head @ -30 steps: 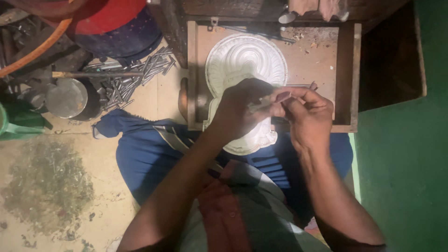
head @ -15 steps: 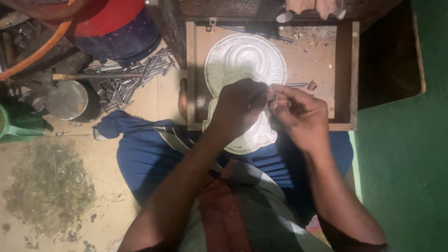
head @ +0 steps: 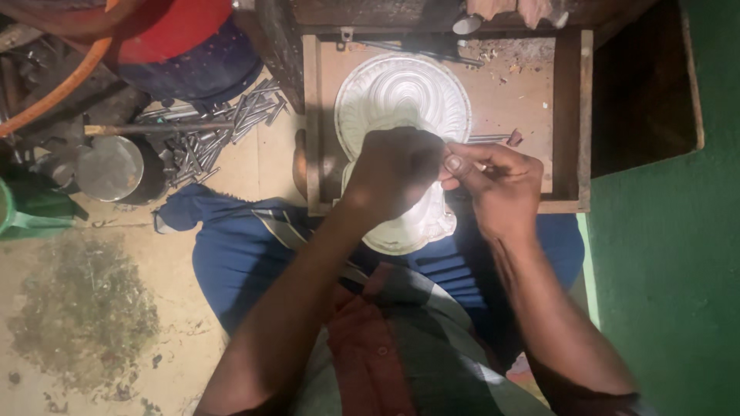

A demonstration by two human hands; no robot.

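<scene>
Green wall beside wooden tray (head: 569, 115): left hand (head: 393, 173) clenched over white embossed workpiece (head: 401, 100), right hand (head: 497, 185) beside it pinching a thin tool; chasing step apparently underway, steady fine placement judged next.

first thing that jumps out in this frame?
The pale, ribbed round piece lying in the shallow wooden tray at top centre, bright against the dim scene. Right over its lower edge, the left hand and right hand meet, the right pinching a thin tool. Off to the left, a heap of metal rods lies on the floor.
</scene>
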